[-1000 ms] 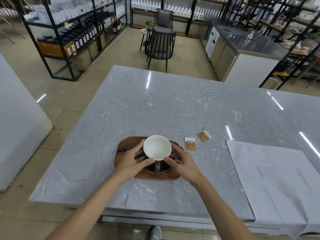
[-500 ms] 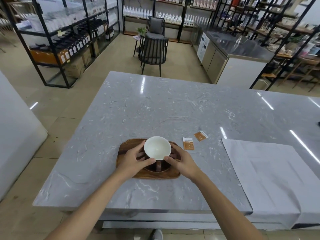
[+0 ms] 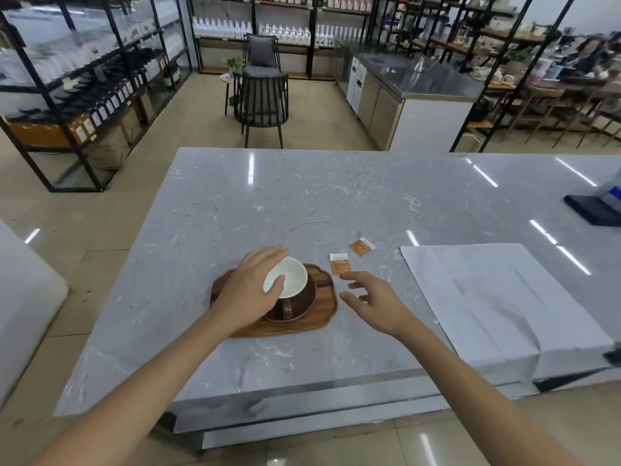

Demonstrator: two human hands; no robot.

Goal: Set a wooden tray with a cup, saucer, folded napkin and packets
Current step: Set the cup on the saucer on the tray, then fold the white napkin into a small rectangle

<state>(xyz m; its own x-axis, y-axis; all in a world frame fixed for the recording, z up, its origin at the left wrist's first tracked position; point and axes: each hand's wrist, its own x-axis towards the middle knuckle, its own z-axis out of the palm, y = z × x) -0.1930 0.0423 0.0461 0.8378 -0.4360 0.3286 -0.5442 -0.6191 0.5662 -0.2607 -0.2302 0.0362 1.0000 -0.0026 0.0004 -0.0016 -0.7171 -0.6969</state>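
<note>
White-lined brown ceramic cup on dark round saucer, both on scalloped wooden tray on grey marble counter. Left hand curled round cup rim; right hand spread, empty, near two orange packets.

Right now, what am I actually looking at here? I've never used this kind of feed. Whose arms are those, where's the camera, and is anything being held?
There is no machine: these are a person's two bare arms, filmed by one wide-angle camera worn on their head, looking forward and down.

On the grey table sits a wooden tray. On it is a dark saucer carrying a cup, white inside with a dark handle.

The left hand holds the cup by its rim. The right hand is open and holds nothing, reaching toward the nearer of two orange packets lying on the table right of the tray.

Further right, a large white cloth, probably the napkin, lies unfolded.
</note>
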